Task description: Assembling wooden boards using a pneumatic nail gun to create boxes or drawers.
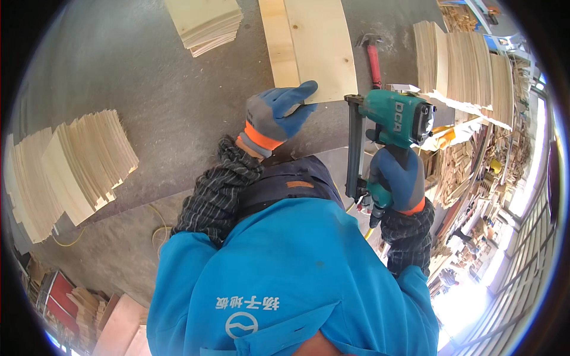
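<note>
Our blue-and-grey gloved right hand (399, 178) grips a green-and-black nail gun (386, 113); our matching left hand (276, 113), loosely open, overlaps a flat, pale wooden board (323, 53)

One nailer (389, 113), one hammer (374, 64); apparently three-plus board-stacks (98, 157)

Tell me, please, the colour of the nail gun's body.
The nail gun has a teal-green body; the head view shows it best.

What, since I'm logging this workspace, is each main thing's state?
Left hand: gloved, at edge of wide board, grip unclear
Right hand: gloved, closed on nail gun
Nail gun: held
Wide board: lying flat
Narrow board: lying flat
Hammer: lying down, unheld
Left wood stack: uneven edges
</note>
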### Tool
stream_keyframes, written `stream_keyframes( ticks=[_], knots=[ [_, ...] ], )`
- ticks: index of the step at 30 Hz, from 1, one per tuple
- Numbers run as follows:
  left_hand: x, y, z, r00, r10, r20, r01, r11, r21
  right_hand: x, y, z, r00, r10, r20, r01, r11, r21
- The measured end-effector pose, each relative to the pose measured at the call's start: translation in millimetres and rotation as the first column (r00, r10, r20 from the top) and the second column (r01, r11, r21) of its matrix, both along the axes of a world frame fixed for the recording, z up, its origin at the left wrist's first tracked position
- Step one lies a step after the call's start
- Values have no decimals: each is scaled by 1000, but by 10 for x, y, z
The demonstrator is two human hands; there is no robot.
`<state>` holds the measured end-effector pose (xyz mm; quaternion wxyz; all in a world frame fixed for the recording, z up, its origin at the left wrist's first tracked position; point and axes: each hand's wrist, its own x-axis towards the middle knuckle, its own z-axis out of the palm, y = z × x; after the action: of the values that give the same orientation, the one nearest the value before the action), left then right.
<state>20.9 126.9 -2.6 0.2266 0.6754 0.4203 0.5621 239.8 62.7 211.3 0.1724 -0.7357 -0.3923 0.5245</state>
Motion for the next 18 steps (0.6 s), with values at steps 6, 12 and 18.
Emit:
stream_keyframes(
  ticks=[6,12,18],
  knots=[
    [-2,0,20,1000,-9,-10,8,1000,-18,40,-32,-78,993,-92,-77,97,993,64],
    [-10,1,30,1000,-16,6,16,1000,-16,65,-20,-87,991,-82,-101,89,994,61],
    [-10,-2,10,1000,-12,-15,12,999,-30,78,4,-74,995,-43,-86,47,998,43]
  ],
)
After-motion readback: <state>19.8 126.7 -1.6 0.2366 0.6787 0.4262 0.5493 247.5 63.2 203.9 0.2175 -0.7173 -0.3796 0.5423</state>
